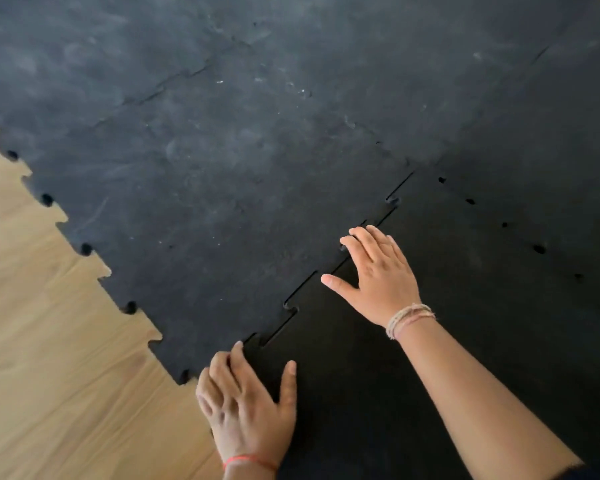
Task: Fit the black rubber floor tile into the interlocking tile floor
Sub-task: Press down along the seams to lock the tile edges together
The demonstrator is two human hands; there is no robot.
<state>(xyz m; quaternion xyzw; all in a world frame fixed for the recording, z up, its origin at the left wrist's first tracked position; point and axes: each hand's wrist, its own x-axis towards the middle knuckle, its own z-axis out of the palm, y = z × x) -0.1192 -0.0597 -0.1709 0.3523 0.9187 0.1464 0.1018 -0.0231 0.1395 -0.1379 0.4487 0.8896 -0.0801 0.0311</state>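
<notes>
A clean black rubber floor tile (458, 306) lies at the lower right, its jigsaw edge meeting the dusty grey-black interlocking tile floor (222, 161). Narrow dark gaps show along that seam (300, 318), so the teeth sit partly out of the notches. My right hand (378, 275) rests flat on the tile, fingers spread, fingertips at the seam. At the tile's near-left corner, my left hand (246, 407) presses flat, fingertips on the seam and thumb on the tile. Neither hand grips anything.
Bare light wooden floor (49, 358) shows at the lower left, beyond the laid floor's toothed edge (87, 249). On the right, the tile's other edge meets more black tiles along a seam with small holes (539, 249).
</notes>
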